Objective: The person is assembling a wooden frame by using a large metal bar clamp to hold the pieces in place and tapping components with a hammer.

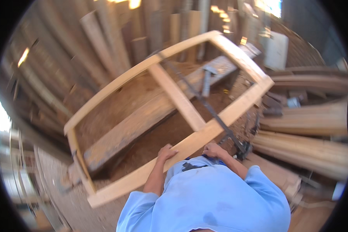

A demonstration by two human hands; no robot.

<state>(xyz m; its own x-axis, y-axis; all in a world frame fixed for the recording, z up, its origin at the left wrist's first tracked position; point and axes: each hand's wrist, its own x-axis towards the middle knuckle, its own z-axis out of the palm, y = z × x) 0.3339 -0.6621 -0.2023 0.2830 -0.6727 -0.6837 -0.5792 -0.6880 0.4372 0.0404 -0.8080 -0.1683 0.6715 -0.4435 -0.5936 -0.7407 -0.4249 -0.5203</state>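
A large pale wooden frame (135, 178) lies tilted across the view in front of my body, with one crossbar (178, 96) between its long rails. My left hand (167, 152) is closed over the near rail. Close to that same rail, nearer my waist, my right hand (215, 150) has its fingers curled; what they hold is hidden. A dark bar clamp (205, 102) spans the frame right of the crossbar, its end block beside my right hand. Beneath the frame runs a thick, worn timber beam (131, 131), and a hammer (207, 80) rests on it.
Many boards (104, 42) lean upright at the back and left, blurred. Stacked planks (305, 118) lie at the right, with curved wooden pieces (309, 83) behind them. Another timber (276, 176) sits by my right elbow. Brown dirt ground (147, 87) shows through the frame.
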